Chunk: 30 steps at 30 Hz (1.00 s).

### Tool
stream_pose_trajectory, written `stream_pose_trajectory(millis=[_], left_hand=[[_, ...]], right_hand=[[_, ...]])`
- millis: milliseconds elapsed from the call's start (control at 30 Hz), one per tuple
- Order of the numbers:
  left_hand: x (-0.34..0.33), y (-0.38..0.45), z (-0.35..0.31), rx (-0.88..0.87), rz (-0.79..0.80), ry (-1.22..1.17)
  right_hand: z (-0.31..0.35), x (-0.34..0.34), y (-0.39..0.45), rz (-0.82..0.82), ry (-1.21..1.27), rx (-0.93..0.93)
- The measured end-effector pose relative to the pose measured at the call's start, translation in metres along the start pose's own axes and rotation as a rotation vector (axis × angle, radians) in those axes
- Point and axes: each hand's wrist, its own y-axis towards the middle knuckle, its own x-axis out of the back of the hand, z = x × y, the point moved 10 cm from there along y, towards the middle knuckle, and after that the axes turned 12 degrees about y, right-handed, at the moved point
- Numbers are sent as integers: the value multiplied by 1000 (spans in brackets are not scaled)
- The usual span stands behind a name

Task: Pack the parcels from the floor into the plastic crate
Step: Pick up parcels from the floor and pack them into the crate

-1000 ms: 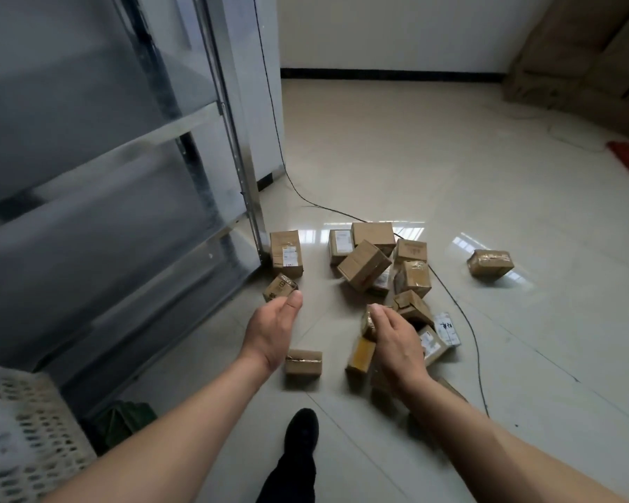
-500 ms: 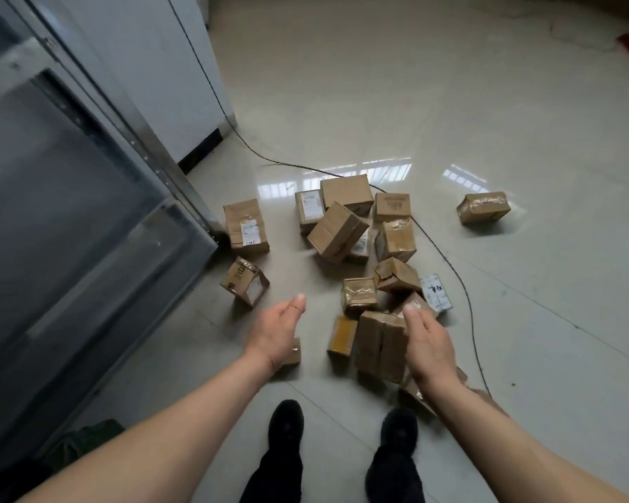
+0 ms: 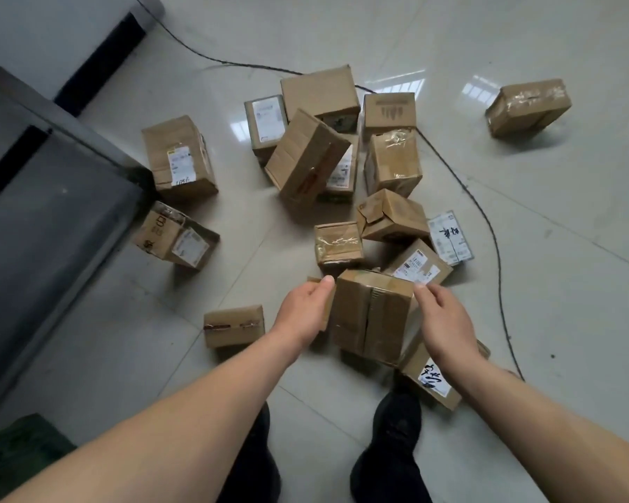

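Head view, looking straight down at my two bare forearms reaching over a scatter of cardboard parcels on the glossy tile floor (image 3: 523, 248). Between my palms stands a tall taped parcel (image 3: 373, 315), upright, just ahead of my black shoes (image 3: 396, 422). My left hand (image 3: 304, 312) lies against its left side, fingers straight and together, thumb tip up near the top corner — whether the palm presses the cardboard I cannot tell. My right hand (image 3: 447, 321) flanks the right side, fingers loosely extended and slightly apart, gripping nothing. A small flat parcel (image 3: 233, 325) lies left of my left wrist. One lone parcel (image 3: 529, 107) sits well apart at far right. A black cable (image 3: 487, 226) curves past the pile — a grey metal cabinet (image 3: 51, 212) fills the left edge.
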Motion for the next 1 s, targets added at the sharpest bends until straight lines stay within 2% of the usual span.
stream_pose_trajectory(millis=[233,367,467,600,667,767,833,933,1000], left_hand=[[-60,105,32,99,3,-71],[-89,144,34,95,79,-101],[-105,152,40,115,156,-169],[-95,133,60,158,71,-207],[-85,111,82,186,36,-167],[-79,82,128,253,57,-153],[-77,70,153,275,78,-113],[-76,66,192,336,83,-127],[-76,65,214,391,76,-134]], right_hand=[[-90,-24,72,-27,84,-106],[-118,-39,102,-40,145,-124],[-131,-48,107,-32,225,-141],[-132,-25,77,-204,301,-103],[-146,-24,48,-214,312,-158],[-177,-38,6,-169,232,-260],[-202,-57,-13,-61,83,-329],[-233,-95,-38,124,22,-408],[-237,-110,-41,161,-11,-395]])
